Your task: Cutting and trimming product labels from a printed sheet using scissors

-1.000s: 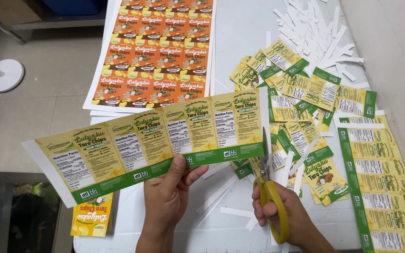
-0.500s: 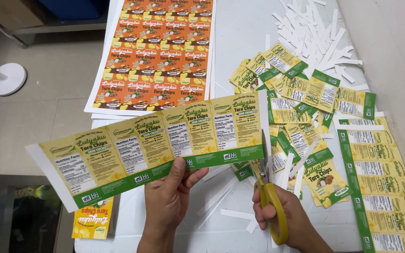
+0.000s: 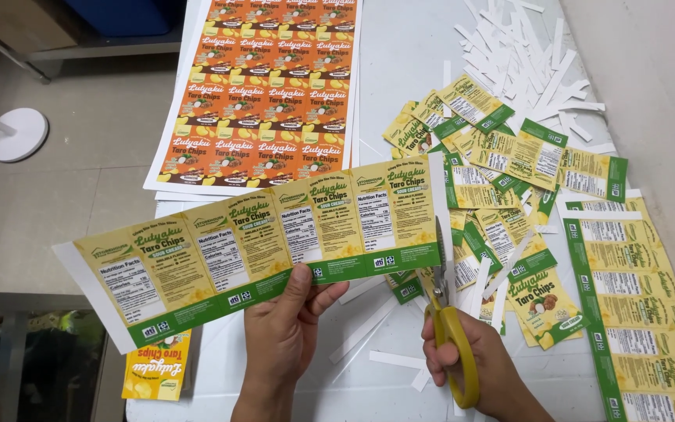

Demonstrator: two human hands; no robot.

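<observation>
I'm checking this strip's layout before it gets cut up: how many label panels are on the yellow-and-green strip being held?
4, side by side along the strip that the left hand holds: one at its far left end, two in the middle, and one at the right end beside the scissors in the right hand.

A sheet of orange labels (image 3: 263, 101) lies at the top of the white tabletop (image 3: 408, 55). White paper trimmings (image 3: 533, 62) are scattered at the upper right, near a heap of cut yellow-green labels (image 3: 501, 156). A round white stand base (image 3: 16, 134) sits on the floor (image 3: 56, 203) at left.
</observation>
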